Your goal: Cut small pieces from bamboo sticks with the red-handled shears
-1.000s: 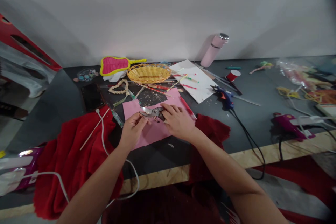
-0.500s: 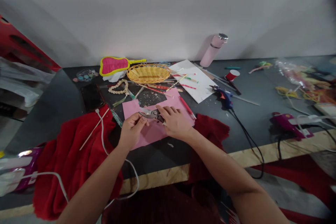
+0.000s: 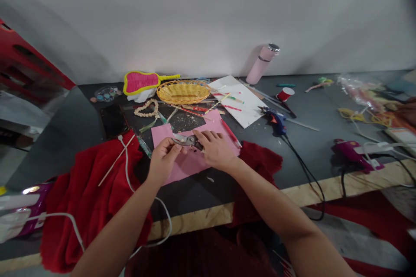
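Note:
My right hand is closed around the handles of pruning shears, whose metal jaws point left. My left hand is pinched at the jaws, thumb against forefinger. Whatever lies between those fingers is too small or hidden to make out. Beneath both hands lies a pink sheet of paper, cut out along its far edge. A red stick-like piece rests on the sheet's right side.
Behind are a wicker basket, a bead heart and white board. A glue gun with a cord and a pink bottle stand right. Red cloth and a phone lie left. Part of another person's hand shows far right.
My hands and the shears stay almost in place. At the far right edge, part of another person's hand has come into view. The view has shifted slightly.

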Demonstrator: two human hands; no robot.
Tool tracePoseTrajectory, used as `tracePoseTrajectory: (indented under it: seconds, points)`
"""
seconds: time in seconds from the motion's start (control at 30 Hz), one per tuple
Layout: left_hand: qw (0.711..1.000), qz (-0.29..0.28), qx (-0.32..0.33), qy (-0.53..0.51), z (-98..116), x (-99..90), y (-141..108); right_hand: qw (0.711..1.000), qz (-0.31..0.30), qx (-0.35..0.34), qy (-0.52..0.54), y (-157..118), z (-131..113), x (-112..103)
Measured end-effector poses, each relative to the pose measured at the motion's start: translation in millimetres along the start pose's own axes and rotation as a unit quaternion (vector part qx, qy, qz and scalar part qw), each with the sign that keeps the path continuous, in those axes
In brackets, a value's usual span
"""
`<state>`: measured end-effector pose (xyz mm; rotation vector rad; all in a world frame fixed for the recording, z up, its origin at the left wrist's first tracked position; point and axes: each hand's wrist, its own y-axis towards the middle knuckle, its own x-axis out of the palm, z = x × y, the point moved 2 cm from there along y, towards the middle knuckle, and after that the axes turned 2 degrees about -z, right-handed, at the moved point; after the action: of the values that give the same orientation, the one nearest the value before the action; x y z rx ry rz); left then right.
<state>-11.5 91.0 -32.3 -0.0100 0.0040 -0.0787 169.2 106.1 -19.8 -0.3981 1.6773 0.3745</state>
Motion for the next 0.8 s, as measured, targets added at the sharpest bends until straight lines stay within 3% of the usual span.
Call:
tracePoseTrajectory:
  seconds: [0.4,0.63,0.8]
  points:
    - [0.996,-0.048,-0.030,-0.074,-2.7,1.4,-2.1,0.998,-0.007,-0.046,0.041,-5.2,3.1,-5.2]
    - [1.000,0.021,0.008,0.007,2.7,-0.6,-2.1,0.992,0.030,-0.030,0.122,-3.4,3.4,3.4]
    - [1.000,0.017,0.009,-0.013,0.3,0.8,-1.4,0.993,0.019,-0.084,0.085,-0.4,7.5,3.2]
